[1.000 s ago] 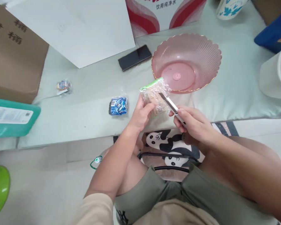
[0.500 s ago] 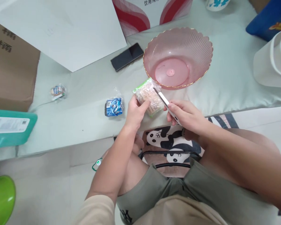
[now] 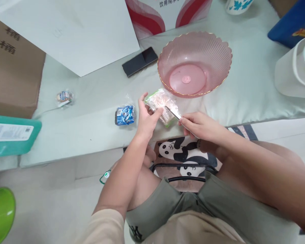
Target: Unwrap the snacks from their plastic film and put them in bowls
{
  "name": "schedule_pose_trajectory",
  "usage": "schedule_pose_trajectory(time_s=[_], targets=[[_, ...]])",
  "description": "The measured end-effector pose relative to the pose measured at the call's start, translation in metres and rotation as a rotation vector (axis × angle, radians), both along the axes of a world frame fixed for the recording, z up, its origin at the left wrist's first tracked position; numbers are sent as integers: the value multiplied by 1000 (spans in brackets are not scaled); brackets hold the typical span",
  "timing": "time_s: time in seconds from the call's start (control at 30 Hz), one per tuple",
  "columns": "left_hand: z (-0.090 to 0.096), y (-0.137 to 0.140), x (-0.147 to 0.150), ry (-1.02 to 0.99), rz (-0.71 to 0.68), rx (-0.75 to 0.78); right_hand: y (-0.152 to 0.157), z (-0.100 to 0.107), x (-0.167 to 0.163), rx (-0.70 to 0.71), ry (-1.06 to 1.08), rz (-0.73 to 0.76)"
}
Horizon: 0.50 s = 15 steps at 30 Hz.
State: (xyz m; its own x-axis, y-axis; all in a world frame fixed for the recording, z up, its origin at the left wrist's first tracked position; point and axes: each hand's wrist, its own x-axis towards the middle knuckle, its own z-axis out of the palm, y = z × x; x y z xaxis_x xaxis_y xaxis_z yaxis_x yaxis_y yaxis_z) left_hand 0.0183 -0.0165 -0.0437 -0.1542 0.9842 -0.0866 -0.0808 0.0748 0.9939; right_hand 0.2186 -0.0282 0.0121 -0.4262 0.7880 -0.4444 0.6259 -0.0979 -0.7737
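A clear plastic-wrapped packet with green ends (image 3: 165, 98) lies at the near edge of the cloth-covered table, its contents blurred by glare. My left hand (image 3: 147, 117) grips its left side, thumb on top and fingers at the edge. In my right hand (image 3: 197, 124) is a slim white utility knife (image 3: 177, 117), its dark blade resting on or just over the packet's middle near my left thumb. Left of my left hand sits a blue snack packet (image 3: 124, 115). Just behind the wrapped packet stands a pink ribbed bowl with a gold rim (image 3: 193, 44).
A black phone (image 3: 139, 62) lies beside a white box (image 3: 73, 30). Farther left are a small wrapped snack (image 3: 65, 97), a cardboard box (image 3: 17, 78) and a teal case (image 3: 35, 135). A white bucket (image 3: 286, 73) stands right, a patterned cup (image 3: 235, 7) at the back.
The knife's tip has come down and left onto the wrapped packet, and the knife lies flatter. My left forefinger has lifted and stretched along the packet's left edge.
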Motion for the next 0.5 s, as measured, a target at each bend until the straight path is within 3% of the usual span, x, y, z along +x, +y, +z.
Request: schedule_pose_trajectory(time_s=[0.17,0.33,0.4,0.5], targets=[[-5,3,-8,244,-18,-11,-6,6,18,-132,-96,71],[-5,3,-13,552,109,50,-6,9,41,-214,-169,90],[-1,3,-15,684,153,76,-4,8,55,-120,-192,67],[5,2,-17,842,172,54,2,3,79,188,-308,-19]])
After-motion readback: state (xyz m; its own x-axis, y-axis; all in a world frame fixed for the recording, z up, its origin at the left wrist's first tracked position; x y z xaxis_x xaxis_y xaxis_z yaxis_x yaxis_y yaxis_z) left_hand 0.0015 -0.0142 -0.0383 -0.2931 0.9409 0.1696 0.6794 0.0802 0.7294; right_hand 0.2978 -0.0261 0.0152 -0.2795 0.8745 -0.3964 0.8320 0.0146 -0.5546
